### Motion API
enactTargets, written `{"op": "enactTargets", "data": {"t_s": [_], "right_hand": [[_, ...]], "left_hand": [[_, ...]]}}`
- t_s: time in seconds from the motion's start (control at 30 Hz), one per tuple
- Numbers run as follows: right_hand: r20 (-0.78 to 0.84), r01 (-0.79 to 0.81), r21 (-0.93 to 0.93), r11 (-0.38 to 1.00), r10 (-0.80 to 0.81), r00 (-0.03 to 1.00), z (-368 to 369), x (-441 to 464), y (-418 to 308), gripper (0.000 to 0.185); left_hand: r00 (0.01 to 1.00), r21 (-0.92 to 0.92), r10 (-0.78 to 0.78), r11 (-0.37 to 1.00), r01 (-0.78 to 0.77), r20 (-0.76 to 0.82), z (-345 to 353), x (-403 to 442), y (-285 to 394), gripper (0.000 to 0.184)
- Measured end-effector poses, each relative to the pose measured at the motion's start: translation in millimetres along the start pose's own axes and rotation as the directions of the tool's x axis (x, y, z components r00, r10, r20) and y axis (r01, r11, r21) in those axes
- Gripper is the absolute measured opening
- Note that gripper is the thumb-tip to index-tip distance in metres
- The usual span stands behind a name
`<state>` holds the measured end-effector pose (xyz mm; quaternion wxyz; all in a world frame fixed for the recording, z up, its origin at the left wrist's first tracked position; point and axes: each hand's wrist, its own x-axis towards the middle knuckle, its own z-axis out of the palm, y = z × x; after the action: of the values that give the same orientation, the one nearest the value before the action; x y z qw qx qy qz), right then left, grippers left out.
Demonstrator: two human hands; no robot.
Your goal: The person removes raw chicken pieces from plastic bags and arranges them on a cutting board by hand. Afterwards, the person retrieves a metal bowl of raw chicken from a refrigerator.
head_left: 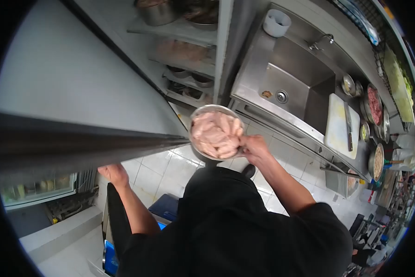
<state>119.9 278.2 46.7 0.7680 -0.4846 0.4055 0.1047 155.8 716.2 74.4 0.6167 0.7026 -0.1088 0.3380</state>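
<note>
My right hand (254, 148) grips the rim of a round metal bowl (194, 147). Pale raw meat pieces, which look like chicken (216, 133), fill the bowl. It is in front of my body, beside the open refrigerator. My left hand (114, 175) is closed at the lower edge of the large grey refrigerator door (64, 87); the door partly hides its fingertips. Behind the bowl, the refrigerator shelves (173, 30) hold metal pots and trays of food.
A steel sink (300, 87) with a faucet (322, 42) stands at the right. On its counter are a white tub (277, 23), a cutting board (338, 124) with a knife (349, 127), and several bowls of food. A glass-fronted cooler (41, 189) is at lower left, above white floor tiles.
</note>
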Motion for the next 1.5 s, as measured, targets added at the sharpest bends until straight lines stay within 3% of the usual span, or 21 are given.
{"op": "enactTargets", "data": {"t_s": [0.03,0.07,0.2,0.33,0.43,0.47,0.5,0.6,0.7,0.8,0.83,0.9,0.93,0.97,1.0,1.03,1.13,1.27,1.33,1.43,1.5], "right_hand": [[0.046,-0.048,0.017,0.999,0.048,0.998,26.4,12.2,3.1,0.015],[0.086,-0.098,0.035,0.995,0.095,0.992,49.1,27.5,7.5,0.013],[0.152,-0.133,0.118,0.984,0.114,0.982,130.5,89.3,-4.1,0.002],[-0.053,0.031,0.291,0.956,-0.016,0.998,198.2,114.1,-42.1,0.007],[-0.327,0.130,0.420,0.898,0.016,0.945,239.4,153.1,-69.2,0.036],[-0.410,0.212,0.445,0.870,-0.012,0.912,248.8,183.0,-72.0,0.036],[-0.488,0.286,0.457,0.842,-0.031,0.872,257.1,211.5,-75.1,0.035],[-0.580,0.474,0.516,0.714,-0.117,0.807,265.8,314.6,-80.8,0.035],[-0.393,0.526,0.763,0.375,-0.377,0.839,256.2,473.8,-65.8,0.036],[-0.449,0.276,0.079,0.958,-0.213,0.868,242.0,263.5,-86.6,0.045],[-0.198,0.393,-0.244,0.887,-0.442,0.875,217.3,332.3,-40.2,0.046],[0.033,0.500,-0.273,0.822,-0.511,0.859,187.3,236.3,-11.6,0.038],[0.152,0.500,-0.319,0.805,-0.478,0.865,163.5,186.2,-8.9,0.032],[0.269,0.505,-0.362,0.783,-0.431,0.861,138.1,155.8,-10.3,0.026],[0.321,0.599,-0.473,0.647,-0.506,0.800,102.5,151.2,-14.9,0.022],[0.381,0.665,-0.568,0.485,-0.562,0.734,62.1,149.3,-20.9,0.019],[-0.024,0.701,-0.561,0.441,-0.855,0.518,-47.4,202.1,-55.5,0.021],[-0.486,0.612,-0.143,0.778,-0.594,0.642,-161.5,233.5,-171.2,0.017],[-0.558,0.758,0.130,0.639,-0.585,0.589,-210.0,259.4,-219.3,0.015],[-0.553,0.727,0.296,0.620,-0.509,0.659,-279.8,300.0,-306.2,0.021],[-0.519,0.733,0.343,0.588,-0.531,0.669,-317.4,326.2,-367.3,0.023]], "left_hand": [[0.999,0.143,0.032,0.989,-0.032,0.004,-27.6,-3.0,-5.9,0.016],[1.000,-0.054,-0.021,0.998,0.021,-0.002,-48.2,-5.4,-11.8,0.019],[0.999,-0.039,-0.003,0.999,0.004,0.033,-120.3,-6.0,-19.0,0.027],[0.996,-0.009,-0.041,0.999,0.040,-0.085,-143.4,5.1,-10.7,0.024],[0.978,0.154,-0.128,0.976,0.153,-0.164,-200.4,-10.8,-38.8,0.028],[0.923,-0.126,-0.316,0.947,0.294,-0.218,-184.3,-1.1,-21.0,0.034],[0.914,-0.161,-0.347,0.935,0.318,-0.212,-171.1,3.1,-7.7,0.038],[0.855,-0.244,-0.423,0.901,0.360,-0.301,-166.2,4.8,-6.3,0.041],[0.837,-0.279,-0.480,0.868,0.410,-0.263,-188.1,-4.6,-22.4,0.043],[0.845,-0.279,-0.505,0.849,0.449,-0.176,-192.6,-3.3,-13.7,0.043],[0.785,-0.220,-0.550,0.834,0.505,-0.284,-190.9,-1.5,-9.0,0.042],[0.741,-0.088,-0.562,0.815,0.573,-0.367,-171.8,6.5,14.2,0.032],[0.817,0.005,-0.481,0.861,0.509,-0.319,-156.2,10.8,26.7,0.025],[0.966,0.577,-0.249,0.780,0.241,-0.068,-204.1,2.1,-3.4,0.022],[0.975,0.783,-0.220,0.609,0.122,0.019,-170.6,14.0,25.0,0.021],[0.930,0.605,-0.352,0.720,0.340,-0.105,-151.7,24.1,37.9,0.022],[0.955,0.554,-0.263,0.819,0.147,0.136,-53.6,44.8,68.6,0.019],[0.731,0.413,-0.398,0.894,0.173,0.555,56.3,71.8,59.8,0.031],[0.726,0.426,-0.330,0.903,0.056,0.603,138.3,68.3,66.6,0.029],[0.686,0.428,-0.402,0.892,0.144,0.606,242.4,53.0,82.2,0.039],[0.457,0.585,-0.643,0.760,0.283,0.615,282.7,38.0,68.6,0.046]]}}
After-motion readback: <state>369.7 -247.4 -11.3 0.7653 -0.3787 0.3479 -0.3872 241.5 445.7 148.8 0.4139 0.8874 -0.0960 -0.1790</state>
